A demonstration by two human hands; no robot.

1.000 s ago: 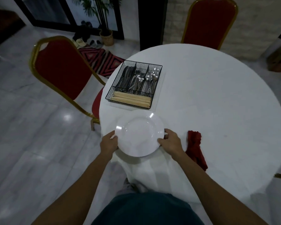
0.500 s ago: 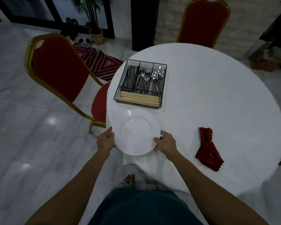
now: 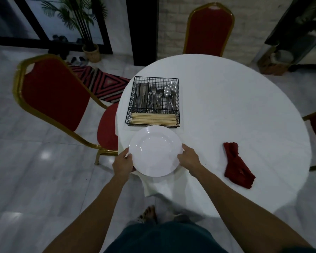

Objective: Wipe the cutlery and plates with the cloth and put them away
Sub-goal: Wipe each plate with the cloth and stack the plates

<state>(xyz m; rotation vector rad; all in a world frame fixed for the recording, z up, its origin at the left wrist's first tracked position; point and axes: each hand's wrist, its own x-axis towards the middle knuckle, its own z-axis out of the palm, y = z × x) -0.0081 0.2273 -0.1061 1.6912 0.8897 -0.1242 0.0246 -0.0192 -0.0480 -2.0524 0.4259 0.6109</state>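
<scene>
While both hands grip it by opposite rims, the white plate (image 3: 155,150) sits at the near left edge of the round white surface (image 3: 235,106). Fingers of the left hand (image 3: 123,162) and right hand (image 3: 189,158) curl round the plate's edge. Just beyond stands a wire cutlery basket (image 3: 152,102). A red cloth (image 3: 237,167) lies well to the right.

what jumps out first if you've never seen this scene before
The white plate stands out first, held by its rim between the left hand and right hand at the near edge of the round white table. To its right, a crumpled red cloth lies on the table, untouched. Just beyond the plate sits a black wire basket holding knives, forks, spoons and chopsticks.
</scene>
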